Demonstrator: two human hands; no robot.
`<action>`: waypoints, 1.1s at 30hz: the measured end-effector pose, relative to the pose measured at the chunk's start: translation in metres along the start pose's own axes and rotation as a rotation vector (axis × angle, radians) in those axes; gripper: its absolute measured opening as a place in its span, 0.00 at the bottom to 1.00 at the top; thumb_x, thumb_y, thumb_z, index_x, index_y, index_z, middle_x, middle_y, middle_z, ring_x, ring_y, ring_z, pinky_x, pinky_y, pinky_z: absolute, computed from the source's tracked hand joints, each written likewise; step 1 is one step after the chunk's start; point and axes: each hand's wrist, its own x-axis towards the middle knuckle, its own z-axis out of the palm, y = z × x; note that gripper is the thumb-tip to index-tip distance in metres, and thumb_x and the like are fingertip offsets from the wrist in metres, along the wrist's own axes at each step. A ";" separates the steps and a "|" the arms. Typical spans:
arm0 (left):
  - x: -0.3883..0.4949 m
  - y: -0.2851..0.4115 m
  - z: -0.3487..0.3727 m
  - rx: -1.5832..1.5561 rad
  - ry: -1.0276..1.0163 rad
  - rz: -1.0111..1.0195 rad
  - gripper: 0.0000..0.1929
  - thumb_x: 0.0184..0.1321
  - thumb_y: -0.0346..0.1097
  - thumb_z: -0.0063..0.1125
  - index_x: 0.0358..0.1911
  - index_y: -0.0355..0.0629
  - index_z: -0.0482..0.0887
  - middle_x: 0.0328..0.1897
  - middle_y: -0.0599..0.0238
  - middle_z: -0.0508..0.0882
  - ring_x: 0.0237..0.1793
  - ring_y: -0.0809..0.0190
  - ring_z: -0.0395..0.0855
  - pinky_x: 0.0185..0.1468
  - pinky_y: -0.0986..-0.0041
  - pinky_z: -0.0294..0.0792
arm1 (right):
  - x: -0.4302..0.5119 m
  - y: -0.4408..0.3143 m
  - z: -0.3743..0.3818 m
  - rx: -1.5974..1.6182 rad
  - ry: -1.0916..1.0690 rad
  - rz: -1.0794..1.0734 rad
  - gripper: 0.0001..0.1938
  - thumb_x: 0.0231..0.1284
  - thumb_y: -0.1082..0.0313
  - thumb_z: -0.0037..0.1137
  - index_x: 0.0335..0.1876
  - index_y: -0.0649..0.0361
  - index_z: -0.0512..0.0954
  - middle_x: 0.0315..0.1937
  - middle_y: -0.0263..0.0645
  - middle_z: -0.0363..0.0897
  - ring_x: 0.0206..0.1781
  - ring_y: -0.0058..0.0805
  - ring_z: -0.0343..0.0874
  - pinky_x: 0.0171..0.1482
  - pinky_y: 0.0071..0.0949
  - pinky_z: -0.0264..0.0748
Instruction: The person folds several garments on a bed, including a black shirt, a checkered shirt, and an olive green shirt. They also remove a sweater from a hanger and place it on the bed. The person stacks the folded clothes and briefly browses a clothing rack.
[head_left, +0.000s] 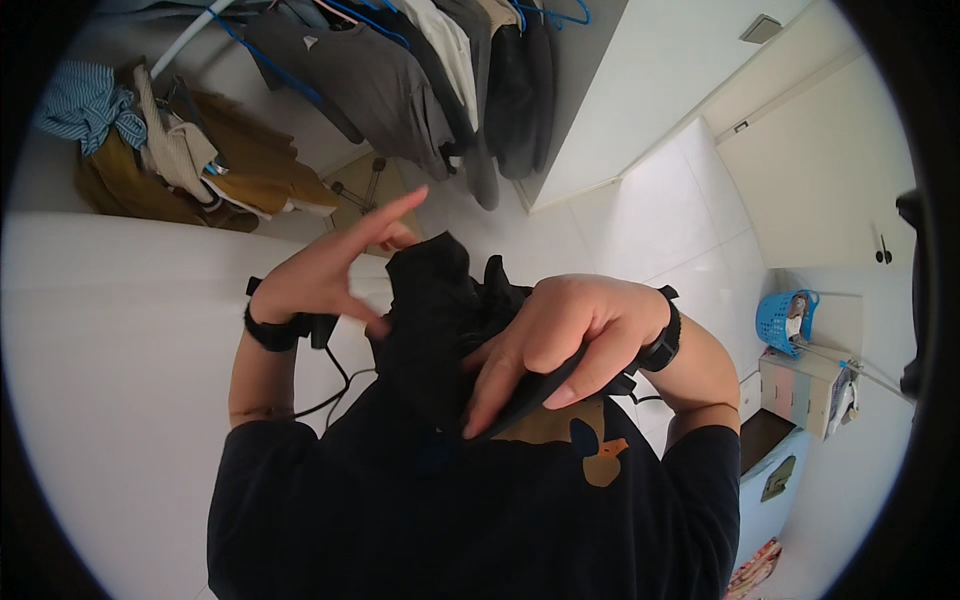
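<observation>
A bunched black cloth garment (431, 322) is held up before my chest, against my dark T-shirt with a printed patch. My right hand (562, 345) grips a fold of the black cloth between thumb and fingers. To the garment's left, my left hand (352, 262) is spread, thumb and fingers apart; its thumb tip lies beside the cloth, slightly blurred. Whether that thumb touches the cloth I cannot tell. Black straps with small devices and cables circle both wrists. The garment's exact kind is hidden by its folds.
Shirts on blue hangers (360, 82) hang from a rail ahead. Brown and striped clothes (187, 157) hang at the upper left. A white surface (135, 337) lies left. A blue laundry basket (784, 322) and small drawer cabinet (799, 390) stand right, near a cream door (825, 165).
</observation>
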 end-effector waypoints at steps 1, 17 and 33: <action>0.008 0.003 0.003 0.097 -0.004 -0.088 0.37 0.45 0.34 0.70 0.64 0.45 0.71 0.64 0.60 0.74 0.60 0.55 0.74 0.56 0.66 0.67 | 0.001 0.001 -0.002 -0.032 -0.020 0.003 0.13 0.62 0.71 0.55 0.23 0.69 0.72 0.50 0.53 0.81 0.43 0.35 0.83 0.46 0.26 0.74; 0.016 0.007 -0.082 0.648 0.162 -0.066 0.06 0.39 0.24 0.42 0.24 0.31 0.71 0.21 0.47 0.67 0.22 0.45 0.69 0.27 0.60 0.59 | -0.050 -0.039 -0.060 -0.618 1.231 0.486 0.15 0.65 0.62 0.57 0.23 0.59 0.75 0.18 0.18 0.66 0.22 0.07 0.60 0.24 0.15 0.55; -0.012 -0.107 0.020 0.187 0.412 -0.710 0.27 0.41 0.41 0.77 0.43 0.36 0.77 0.25 0.61 0.80 0.28 0.64 0.78 0.33 0.71 0.70 | -0.103 0.053 -0.036 -0.617 1.286 0.814 0.16 0.56 0.59 0.65 0.24 0.64 0.74 0.18 0.29 0.71 0.23 0.16 0.67 0.26 0.22 0.64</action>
